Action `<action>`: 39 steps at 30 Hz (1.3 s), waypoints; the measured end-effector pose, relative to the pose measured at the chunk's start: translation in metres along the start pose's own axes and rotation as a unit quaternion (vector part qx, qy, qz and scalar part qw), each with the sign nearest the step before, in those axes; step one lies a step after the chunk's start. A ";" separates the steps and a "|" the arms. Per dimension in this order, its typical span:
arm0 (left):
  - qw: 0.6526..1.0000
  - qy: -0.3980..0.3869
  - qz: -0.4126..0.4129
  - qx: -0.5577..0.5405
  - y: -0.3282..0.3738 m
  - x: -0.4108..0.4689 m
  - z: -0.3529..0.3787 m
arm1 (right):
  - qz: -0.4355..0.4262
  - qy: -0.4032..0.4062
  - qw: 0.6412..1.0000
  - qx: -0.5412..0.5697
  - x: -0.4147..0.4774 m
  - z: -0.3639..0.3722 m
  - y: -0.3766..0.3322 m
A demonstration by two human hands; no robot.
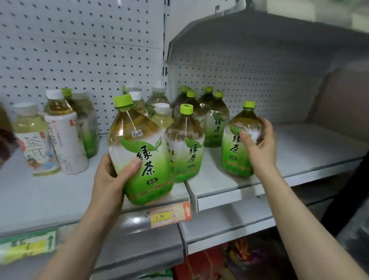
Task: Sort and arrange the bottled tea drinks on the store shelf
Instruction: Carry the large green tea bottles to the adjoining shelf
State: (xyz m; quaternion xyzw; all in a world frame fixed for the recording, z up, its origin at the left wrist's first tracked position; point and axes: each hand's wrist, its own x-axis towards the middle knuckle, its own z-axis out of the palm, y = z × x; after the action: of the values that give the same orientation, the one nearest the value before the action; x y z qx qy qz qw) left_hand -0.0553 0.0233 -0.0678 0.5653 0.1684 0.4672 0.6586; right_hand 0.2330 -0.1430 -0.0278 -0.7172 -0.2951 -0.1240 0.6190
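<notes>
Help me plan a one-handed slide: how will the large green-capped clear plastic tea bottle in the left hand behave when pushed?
Probably heavy: the large green-capped clear plastic tea bottle looks filled to its shoulder. Likely stable, given its wide body. Its glossy label may be slippery, though the left hand grips it, thumb across the front.

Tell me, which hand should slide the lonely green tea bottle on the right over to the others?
Right, probably. The right hand holds that lonely bottle, standing apart from the other green-capped bottles. The left hand is busy gripping the front bottle.
</notes>
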 end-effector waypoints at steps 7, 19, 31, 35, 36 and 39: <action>0.998 0.066 0.007 0.024 -0.003 -0.029 0.025 | -0.041 -0.146 0.987 0.048 0.047 0.018 0.043; 0.998 0.048 -0.002 0.035 -0.006 -0.037 0.070 | -0.093 -0.249 0.956 -0.121 0.084 -0.013 0.033; 0.982 -0.040 0.032 0.183 -0.020 -0.029 0.142 | -0.085 -0.256 0.956 0.117 -0.024 0.000 -0.078; 0.913 0.050 0.185 0.361 -0.009 -0.003 0.138 | -0.051 -0.186 0.972 0.136 -0.004 -0.014 -0.060; 0.903 0.088 0.192 0.375 -0.007 0.006 0.134 | -0.061 -0.165 0.977 0.119 0.001 -0.016 -0.055; 0.917 0.081 0.085 0.382 -0.004 0.030 0.124 | -0.091 -0.127 0.986 0.054 0.011 -0.016 -0.041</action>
State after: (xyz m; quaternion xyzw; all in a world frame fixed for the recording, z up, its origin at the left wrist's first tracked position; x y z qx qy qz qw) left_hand 0.0547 -0.0247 -0.0243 0.7462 0.3381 0.4662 0.3341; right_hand 0.2207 -0.1526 0.0149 -0.6628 -0.4412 -0.0719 0.6007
